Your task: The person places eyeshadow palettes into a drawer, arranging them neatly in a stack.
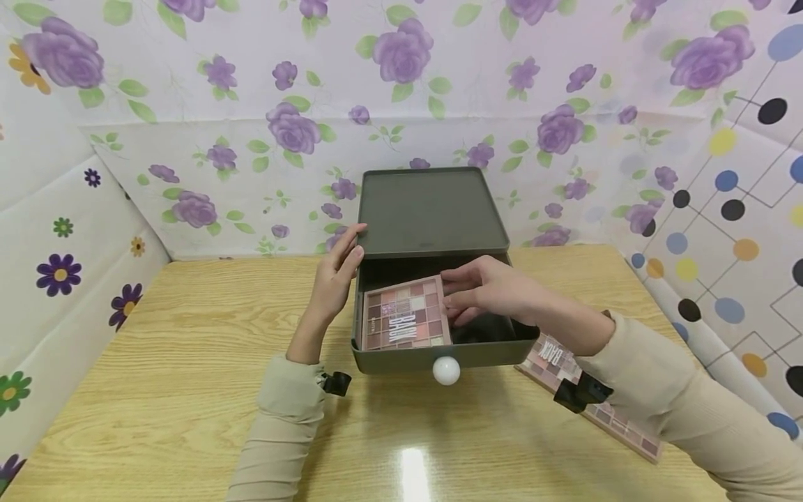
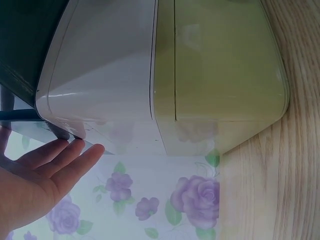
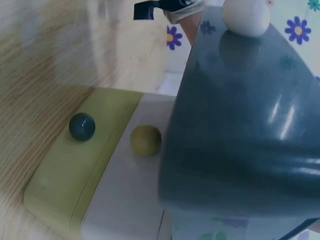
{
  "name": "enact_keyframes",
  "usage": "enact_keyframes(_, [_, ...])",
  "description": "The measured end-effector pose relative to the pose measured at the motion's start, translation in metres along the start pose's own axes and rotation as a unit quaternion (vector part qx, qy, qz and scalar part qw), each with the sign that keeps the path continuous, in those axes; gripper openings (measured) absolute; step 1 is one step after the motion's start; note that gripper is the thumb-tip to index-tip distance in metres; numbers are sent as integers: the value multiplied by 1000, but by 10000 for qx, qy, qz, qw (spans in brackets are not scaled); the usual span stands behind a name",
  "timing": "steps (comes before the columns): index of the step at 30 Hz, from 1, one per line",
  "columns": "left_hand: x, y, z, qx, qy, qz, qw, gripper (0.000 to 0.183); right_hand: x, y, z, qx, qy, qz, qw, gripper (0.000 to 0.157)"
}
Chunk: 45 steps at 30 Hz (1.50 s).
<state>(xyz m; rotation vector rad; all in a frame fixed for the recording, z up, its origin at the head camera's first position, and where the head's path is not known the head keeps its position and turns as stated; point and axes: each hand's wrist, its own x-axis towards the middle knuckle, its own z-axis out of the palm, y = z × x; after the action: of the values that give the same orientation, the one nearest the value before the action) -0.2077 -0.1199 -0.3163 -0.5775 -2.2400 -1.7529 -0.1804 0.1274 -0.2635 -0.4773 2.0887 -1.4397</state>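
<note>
An eyeshadow palette (image 1: pixel 406 317) with a pink frame and "BACK" lettering sits at the left side of a pulled-out dark grey-green drawer (image 1: pixel 395 361) with a white knob (image 1: pixel 446 371). My right hand (image 1: pixel 492 293) reaches into the drawer and pinches the palette's right edge. Against the left side of the dark cabinet top (image 1: pixel 433 209) rests my left hand (image 1: pixel 332 282), its fingers fairly straight. In the left wrist view, that hand's fingers (image 2: pixel 75 167) extend beside the stacked unit. The right hand's fingers are hidden behind the drawer in the right wrist view.
Under my right forearm a second eyeshadow palette (image 1: pixel 621 429) lies on the wooden table (image 1: pixel 207 362). Below the dark drawer are a white drawer (image 3: pixel 132 190) and a yellow-green drawer (image 3: pixel 75 165), both with round knobs. Floral sheeting (image 1: pixel 238 181) hangs close behind the unit.
</note>
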Motion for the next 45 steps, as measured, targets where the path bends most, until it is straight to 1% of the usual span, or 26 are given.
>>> enact_keyframes(6, [0, -1, 0, 10, 16, -19, 10000, 43, 4, 3, -3, -207, -275, 54, 9994, 53])
enact_keyframes(9, [0, 0, 0, 18, 32, -28, 10000, 43, 3, 4, -4, -336, -237, 61, 9991, 50])
enact_keyframes(12, [0, 0, 0, 25, 55, -12, 10000, 43, -1, 3, -7, -404, -164, 31, 9990, 47])
enact_keyframes(17, [1, 0, 1, 32, 59, 1, 10000, 43, -17, 4, -20, -370, -81, -292, 9989, 45])
enact_keyframes(22, [1, 0, 1, 55, 57, 23, 10000, 43, -36, 9, -33, -316, 133, -512, 9981, 43])
enact_keyframes(26, [1, 1, 1, 87, 51, 47, 9999, 43, -51, 14, -40, -352, 282, -765, 9960, 42])
enact_keyframes(28, [0, 1, 1, 95, 52, 48, 9999, 43, -58, 17, -42, -374, 346, -892, 9947, 41])
enact_keyframes(33, [0, 1, 1, 81, 61, 22, 9999, 43, -76, 24, -48, -550, 464, -1307, 9888, 30])
enact_keyframes(37, [0, 1, 1, 64, 66, 17, 10000, 43, -88, 31, -54, -668, 525, -1597, 9835, 31])
enact_keyframes(41, [0, 0, 1, 45, 80, 28, 10000, 43, -100, 37, -59, -681, 515, -1707, 9816, 34])
enact_keyframes(45, [0, 0, 2, 24, 88, 35, 10000, 43, -111, 43, -64, -734, 555, -1677, 9815, 36])
